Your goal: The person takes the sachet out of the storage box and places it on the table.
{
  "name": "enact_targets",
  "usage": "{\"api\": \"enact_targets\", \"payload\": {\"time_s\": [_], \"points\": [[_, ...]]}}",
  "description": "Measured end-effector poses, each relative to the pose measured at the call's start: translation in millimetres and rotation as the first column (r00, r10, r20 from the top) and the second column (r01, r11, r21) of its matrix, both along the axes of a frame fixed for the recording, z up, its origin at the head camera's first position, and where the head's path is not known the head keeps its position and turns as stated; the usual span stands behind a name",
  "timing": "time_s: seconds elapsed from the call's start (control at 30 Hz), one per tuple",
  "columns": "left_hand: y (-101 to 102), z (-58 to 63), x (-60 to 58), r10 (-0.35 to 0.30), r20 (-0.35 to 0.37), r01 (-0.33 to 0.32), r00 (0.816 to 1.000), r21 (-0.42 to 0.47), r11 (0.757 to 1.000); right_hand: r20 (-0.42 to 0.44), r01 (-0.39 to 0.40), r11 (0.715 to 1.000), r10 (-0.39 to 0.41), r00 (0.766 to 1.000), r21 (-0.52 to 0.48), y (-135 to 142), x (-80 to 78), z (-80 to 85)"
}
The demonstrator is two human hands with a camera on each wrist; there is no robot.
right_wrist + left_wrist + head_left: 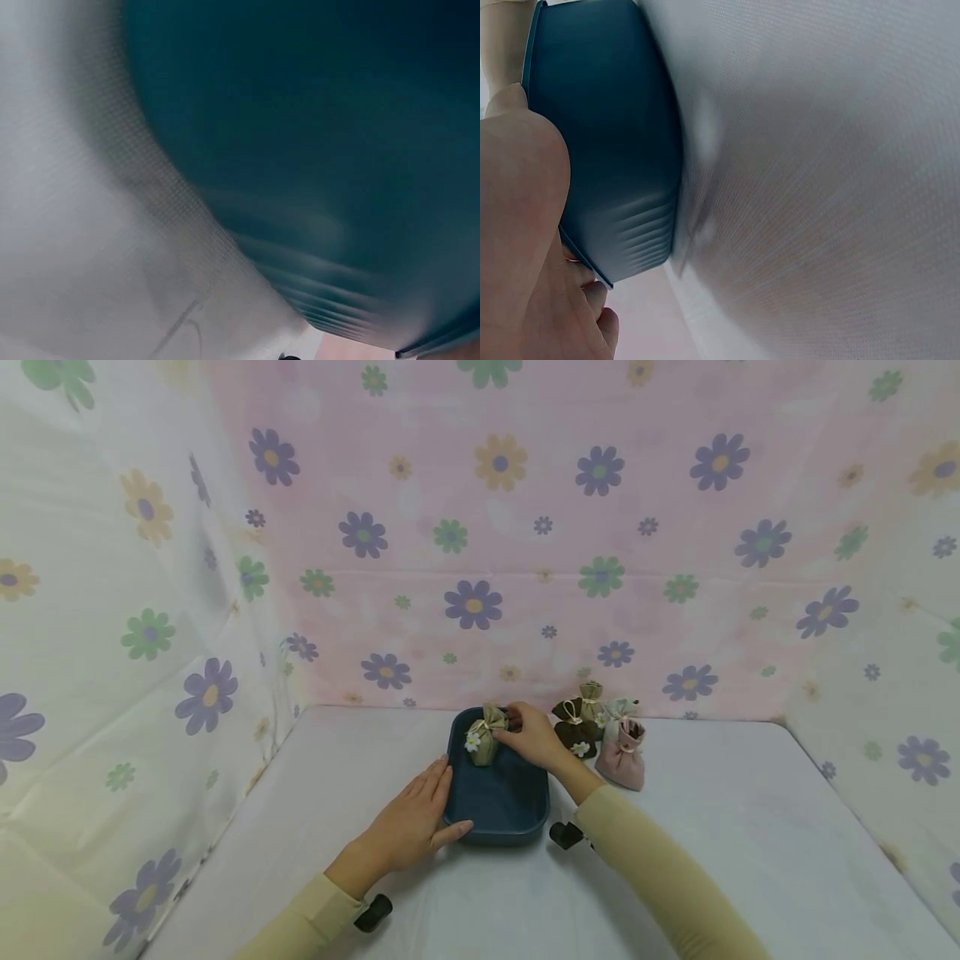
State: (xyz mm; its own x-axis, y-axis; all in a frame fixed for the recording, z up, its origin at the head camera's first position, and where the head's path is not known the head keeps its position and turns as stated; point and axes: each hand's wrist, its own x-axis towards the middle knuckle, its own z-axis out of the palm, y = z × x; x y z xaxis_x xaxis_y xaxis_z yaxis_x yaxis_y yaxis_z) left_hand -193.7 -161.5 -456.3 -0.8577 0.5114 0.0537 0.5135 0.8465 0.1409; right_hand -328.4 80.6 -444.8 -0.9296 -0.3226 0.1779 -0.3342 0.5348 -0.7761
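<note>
A dark blue rectangular tub (498,837) stands on the white table. Inside its far left part is a small olive-green drawstring pouch (483,750) with a white flower on it. My right hand (534,739) reaches over the tub's far right side and pinches the pouch near its tied neck; the tips behind it are partly hidden. Along the tub's left rim rests my left hand (408,818), fingers straight, thumb over the near left corner. The left wrist view shows that hand (525,240) against the tub's wall (607,127). In the right wrist view, the tub's wall (300,150) fills most of the picture.
Right of the tub stand several more pouches: a dark brown one (573,733), an olive one (591,695), a pale green one (619,706) partly hidden, and a pink one (621,762). A flowered cloth (525,643) hangs behind the table's back edge.
</note>
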Motion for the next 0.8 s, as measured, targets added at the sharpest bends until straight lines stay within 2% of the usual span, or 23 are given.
{"api": "enact_targets", "payload": {"time_s": [0.2,0.47,0.8], "points": [[-0.9,-2.5,-0.7,-0.007,-0.012,0.007,1.0,-0.01,1.0,-0.037,-0.014,0.999,0.015,0.999,0.029,-4.3,-0.3,-1.0],[-0.9,-2.6,-0.4,-0.006,-0.016,0.006,1.0,-0.006,1.0,-0.022,-0.018,0.999,0.019,1.0,0.044,-7.4,-2.7,-1.0],[-0.7,-1.4,0.0,-0.015,-0.024,0.015,1.0,0.003,1.0,-0.026,-0.038,0.992,0.042,0.999,0.121,-10.8,-6.0,-3.3]]}}
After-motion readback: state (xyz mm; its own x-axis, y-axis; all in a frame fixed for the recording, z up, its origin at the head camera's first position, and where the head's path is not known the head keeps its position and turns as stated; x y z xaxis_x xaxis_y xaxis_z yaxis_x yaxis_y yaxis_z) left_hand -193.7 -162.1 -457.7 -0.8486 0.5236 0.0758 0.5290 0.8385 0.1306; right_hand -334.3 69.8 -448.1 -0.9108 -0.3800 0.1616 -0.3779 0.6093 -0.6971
